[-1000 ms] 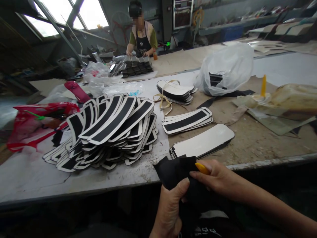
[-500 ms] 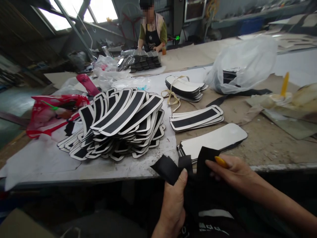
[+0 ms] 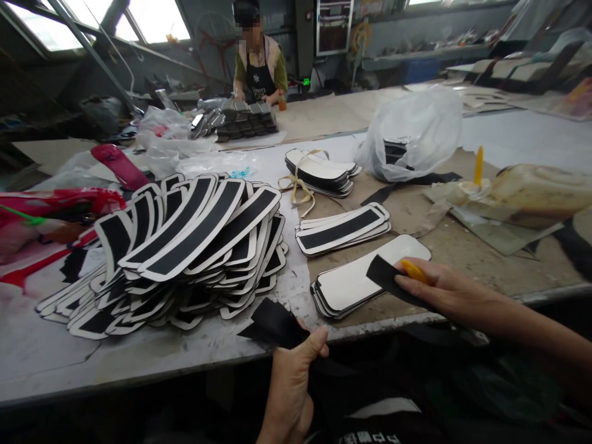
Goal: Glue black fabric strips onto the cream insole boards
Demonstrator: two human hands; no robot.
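My left hand [image 3: 293,376] is closed on several black strips [image 3: 275,324] at the table's front edge. Pinched in my right hand [image 3: 437,283] is a single black strip [image 3: 388,277], with a yellow-handled tool [image 3: 415,271] also in that hand. The strip's end hangs over a stack of plain white curved pieces [image 3: 351,283]. Behind that stack lies a smaller stack of white pieces with black bands [image 3: 345,229]. A large fanned pile of banded pieces [image 3: 198,228] covers the table on the left.
Farther back are a tied bundle [image 3: 319,169], a clear plastic bag [image 3: 416,135] and a glue container [image 3: 536,191] with a yellow stick. Red bags [image 3: 60,216] sit at the left. Across the table [image 3: 324,117] a person [image 3: 259,68] stands by dark stacked pieces.
My hands have moved apart. My right hand now has one strip separate from those in my left hand, over the white stack. The view has shifted right.
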